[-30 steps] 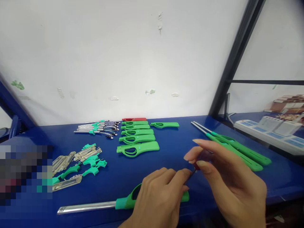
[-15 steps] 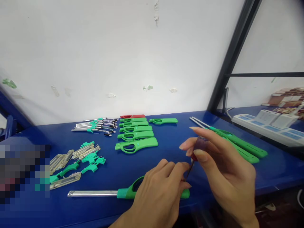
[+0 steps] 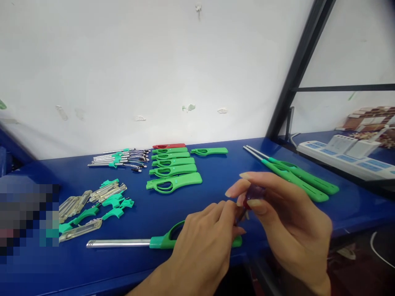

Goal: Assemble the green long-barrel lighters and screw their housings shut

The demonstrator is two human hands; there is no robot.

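Observation:
A green gas lighter (image 3: 165, 239) with a long silver tube lies across the front of the blue table, its tube toward the left. My left hand (image 3: 206, 242) is closed over its handle and hides most of it. Above the handle's right end, my right hand (image 3: 286, 218) grips a small screwdriver (image 3: 255, 192) by its dark purple and red handle, between thumb and fingers. The screwdriver points down and left toward my left fingertips, which hide its tip.
Green handle shells (image 3: 174, 183) and a red one (image 3: 169, 146) lie at the back. Metal tubes with wires (image 3: 114, 158), clear fuel tanks (image 3: 82, 230) and teal triggers (image 3: 112, 213) are on the left. More lighters (image 3: 296, 181) and a power strip (image 3: 348, 158) lie right.
The screwdriver and my right hand have shifted slightly down and left, closer to my left fingers. The whole view has shifted a little. My left hand keeps its hold on the lighter.

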